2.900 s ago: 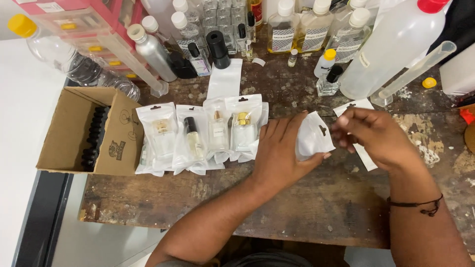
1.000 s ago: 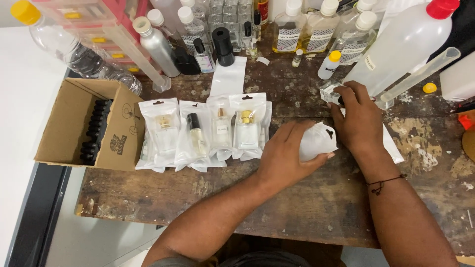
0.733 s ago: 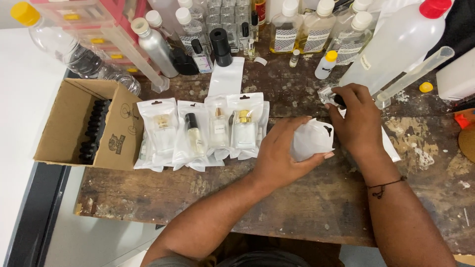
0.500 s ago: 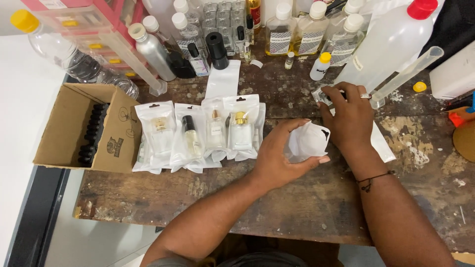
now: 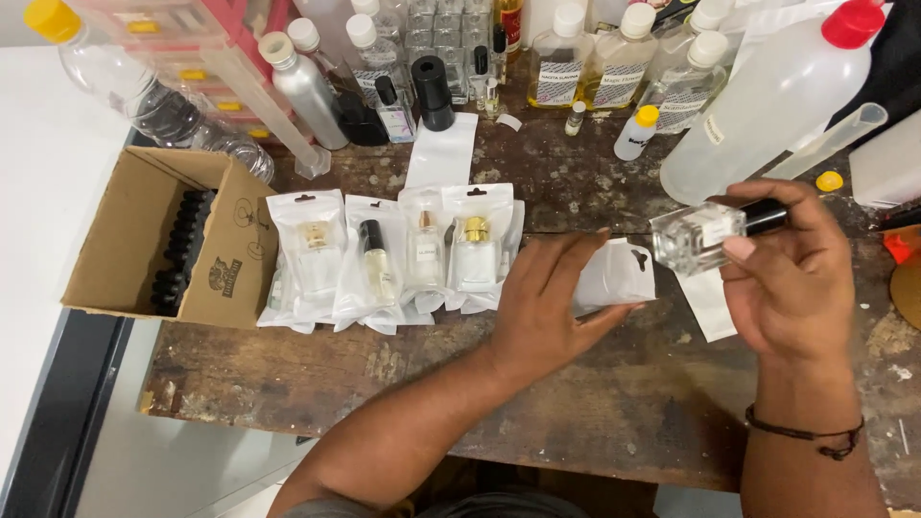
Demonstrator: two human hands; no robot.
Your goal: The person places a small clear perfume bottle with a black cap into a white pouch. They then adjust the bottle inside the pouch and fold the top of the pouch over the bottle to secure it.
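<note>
Lifted off the worktop [image 5: 537,422] since half a second ago, the right hand [image 5: 791,288] now carries a square glass bottle [image 5: 697,236], black cap outward, its grip closed around it, level with the pouch [image 5: 614,276]. Earlier that hand was reaching among the bottles at the back. The left hand [image 5: 547,307] pinches the white pouch by its edge, mouth toward the bottle. Four filled pouches [image 5: 393,254] lie in a row beside the box [image 5: 144,240].

Bare wood [image 5: 537,412] near edge free; bottles [image 5: 595,67] crowd far edge.
</note>
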